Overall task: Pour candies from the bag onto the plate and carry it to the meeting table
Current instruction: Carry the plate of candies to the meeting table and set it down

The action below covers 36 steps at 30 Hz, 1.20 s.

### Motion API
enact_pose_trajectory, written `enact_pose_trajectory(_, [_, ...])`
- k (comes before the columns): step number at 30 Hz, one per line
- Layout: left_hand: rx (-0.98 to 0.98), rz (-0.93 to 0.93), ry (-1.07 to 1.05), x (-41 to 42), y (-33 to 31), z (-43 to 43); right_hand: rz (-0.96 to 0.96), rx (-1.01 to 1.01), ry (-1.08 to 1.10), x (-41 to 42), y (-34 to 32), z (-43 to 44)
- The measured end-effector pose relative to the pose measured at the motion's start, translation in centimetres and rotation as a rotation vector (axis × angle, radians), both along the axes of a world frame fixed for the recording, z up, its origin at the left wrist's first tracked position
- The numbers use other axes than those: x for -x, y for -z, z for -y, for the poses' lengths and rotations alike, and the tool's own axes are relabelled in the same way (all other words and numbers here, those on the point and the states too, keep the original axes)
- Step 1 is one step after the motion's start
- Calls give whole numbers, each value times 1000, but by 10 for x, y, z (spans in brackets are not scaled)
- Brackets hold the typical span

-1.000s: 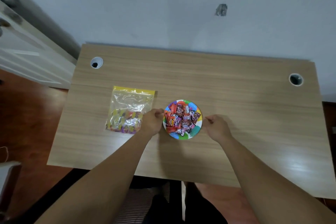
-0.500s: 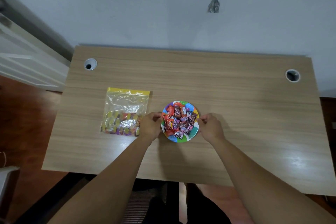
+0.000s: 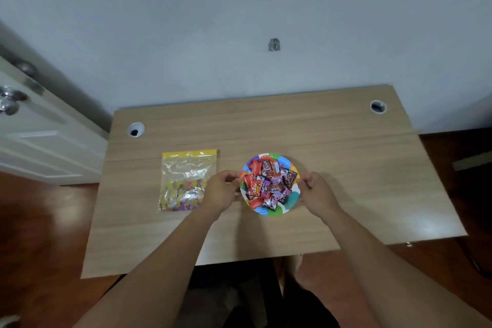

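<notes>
A colourful paper plate (image 3: 288,204) sits near the middle of the wooden desk (image 3: 346,168). Several wrapped candies (image 3: 269,184), red, dark and purple, are heaped on it. My left hand (image 3: 221,192) pinches the plate's left rim and my right hand (image 3: 316,190) pinches its right rim. Whether the plate rests on the desk or is raised off it is unclear. Left of the plate a clear zip bag (image 3: 186,181) with a yellow top strip lies flat, with some small sweets still in its lower half.
Two round cable holes, a left cable hole (image 3: 135,129) and a right cable hole (image 3: 378,106), mark the desk's far corners. A white door (image 3: 40,141) with a metal knob (image 3: 9,102) stands at the left. A grey wall runs behind the desk, and dark wooden floor surrounds it.
Both hands have closed in on the plate's rim from either side. The camera has risen and tilted, so the desk looks smaller and lower in the frame.
</notes>
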<state>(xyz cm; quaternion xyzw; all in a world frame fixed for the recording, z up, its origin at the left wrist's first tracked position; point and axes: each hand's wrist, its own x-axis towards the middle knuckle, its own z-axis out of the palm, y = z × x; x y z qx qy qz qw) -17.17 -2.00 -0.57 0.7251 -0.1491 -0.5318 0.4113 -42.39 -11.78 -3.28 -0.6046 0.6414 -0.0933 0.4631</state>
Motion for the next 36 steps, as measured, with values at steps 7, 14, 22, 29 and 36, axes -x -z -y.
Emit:
enact_pose_trajectory(7, [80, 9, 204, 20, -39, -5, 91, 82, 158, 46, -26, -42])
enact_pose_trajectory(14, [142, 18, 388, 72, -70, 0, 181, 92, 395, 93, -89, -87])
enact_pose_trajectory(22, [180, -14, 579, 177, -102, 12, 101, 190, 555, 198, -109, -116])
enact_pose_trajectory(29, [194, -32, 702, 306, -118, 15, -2, 239, 682, 317, -125, -144])
enact_pose_trajectory(36, [217, -73, 791, 450, -140, 5, -116, 251, 777, 445, -153, -180])
